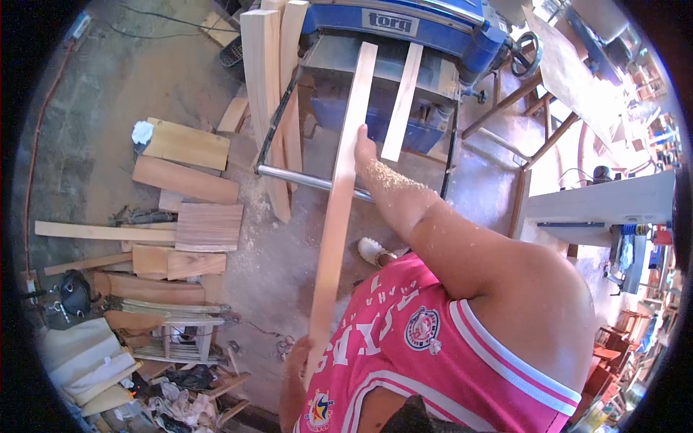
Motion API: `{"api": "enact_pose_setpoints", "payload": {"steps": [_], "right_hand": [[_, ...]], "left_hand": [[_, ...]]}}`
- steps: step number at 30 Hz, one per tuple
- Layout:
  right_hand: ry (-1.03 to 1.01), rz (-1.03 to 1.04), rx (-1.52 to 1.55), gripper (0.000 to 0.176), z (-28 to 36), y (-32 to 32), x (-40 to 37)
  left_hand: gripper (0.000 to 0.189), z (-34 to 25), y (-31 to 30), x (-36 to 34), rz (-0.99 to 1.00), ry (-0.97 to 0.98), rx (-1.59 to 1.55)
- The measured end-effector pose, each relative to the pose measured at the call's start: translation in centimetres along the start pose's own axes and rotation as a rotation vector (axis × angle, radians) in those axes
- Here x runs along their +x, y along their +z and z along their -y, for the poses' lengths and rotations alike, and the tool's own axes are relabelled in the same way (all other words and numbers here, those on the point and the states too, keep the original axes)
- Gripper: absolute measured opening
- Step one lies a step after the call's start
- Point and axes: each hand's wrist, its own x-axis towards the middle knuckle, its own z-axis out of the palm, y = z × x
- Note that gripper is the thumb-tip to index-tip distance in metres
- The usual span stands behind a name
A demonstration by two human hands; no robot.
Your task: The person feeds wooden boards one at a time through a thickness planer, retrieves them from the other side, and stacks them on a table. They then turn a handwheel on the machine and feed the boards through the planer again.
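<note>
A long, pale wooden board (pixel 336 216) slants from the blue machine down to my pink jersey. Partway along its far half, my right hand (pixel 366 153) is closed on its right edge, with wood shavings stuck to the forearm. My left hand (pixel 294 364) holds the near end low by my body, its fingers partly hidden. The board passes over a metal roller bar (pixel 303 178). To its right a second, shorter wooden strip (pixel 402 105) juts out from the machine marked "torq" (pixel 390 23).
Tall planks (pixel 263 94) lean against the machine's left side. Wood pieces (pixel 184 178) lie on the floor at left, above a ladder-like frame (pixel 188 339) and a heap of rags (pixel 180 400). A handwheel (pixel 525 54) and wooden stand (pixel 548 123) are at right.
</note>
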Motion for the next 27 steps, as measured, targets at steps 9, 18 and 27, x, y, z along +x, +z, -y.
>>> {"api": "enact_pose_setpoints", "payload": {"steps": [9, 18, 27], "right_hand": [[0.002, 0.140, 0.000, 0.087, -2.3, -0.5, 5.1], [-0.132, -0.027, -0.122, 0.074, -3.6, 1.6, -0.3], [-0.238, -0.146, -0.336, 0.091, -1.2, 1.1, 4.1]], "left_hand": [[0.042, -4.8, -1.6, -1.5, -0.106, 0.057, 0.164], [0.052, 0.8, -0.6, 5.0, -0.334, -0.040, -0.024], [0.059, -5.4, -3.8, 4.3, -0.007, -0.007, 0.078]]}}
